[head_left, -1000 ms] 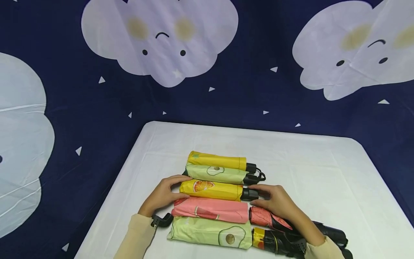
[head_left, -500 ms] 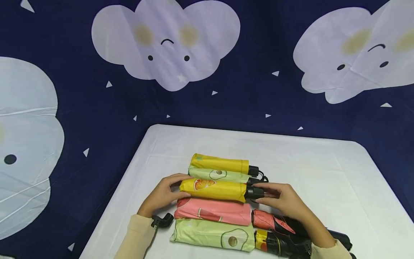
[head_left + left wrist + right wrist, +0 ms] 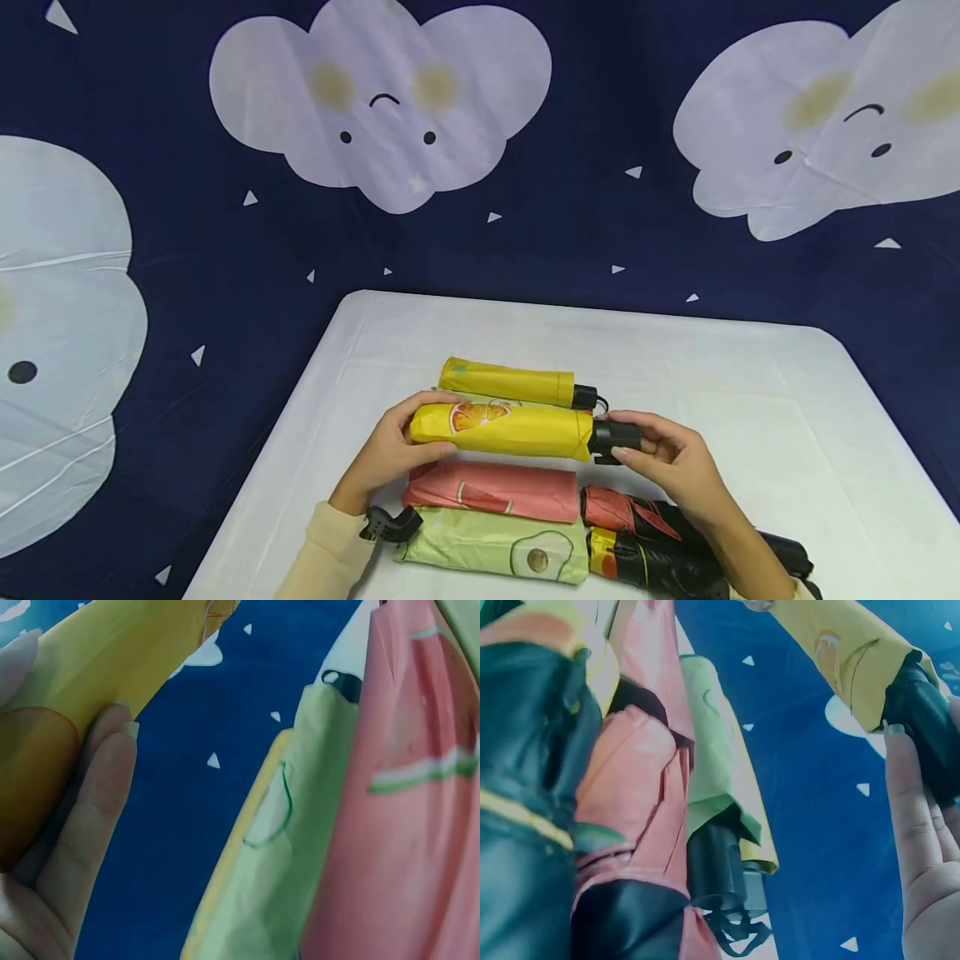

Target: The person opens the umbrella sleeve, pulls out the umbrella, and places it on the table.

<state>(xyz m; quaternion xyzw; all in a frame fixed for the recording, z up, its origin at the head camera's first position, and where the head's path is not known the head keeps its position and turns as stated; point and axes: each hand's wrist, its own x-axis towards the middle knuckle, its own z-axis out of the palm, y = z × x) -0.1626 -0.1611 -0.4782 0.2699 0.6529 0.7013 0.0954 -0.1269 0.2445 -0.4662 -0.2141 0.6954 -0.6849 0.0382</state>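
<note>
A folded umbrella in a yellow sleeve with an orange-slice print (image 3: 517,431) is held level above the other umbrellas. My left hand (image 3: 397,442) grips its left end, thumb in front and fingers behind. At the other end my right hand (image 3: 671,458) pinches the black handle (image 3: 617,435). In the right wrist view the handle (image 3: 922,727) lies against my fingers. Behind it lies a plain yellow umbrella (image 3: 510,382); a green avocado-print umbrella (image 3: 709,742) is mostly hidden in the head view. In front lies a pink watermelon-print sleeve (image 3: 495,490).
A green avocado-print sleeve (image 3: 487,543) lies nearest on the white table (image 3: 675,358). Right of the front sleeves, a red-and-black folded umbrella (image 3: 626,510) and a black one with a yellow band (image 3: 630,557) lie partly under my right forearm. A dark blue cloud-print cloth (image 3: 570,242) hangs behind.
Both hands have lifted the orange-print umbrella from between the pink and green ones. My right hand has moved right and now holds its handle.
</note>
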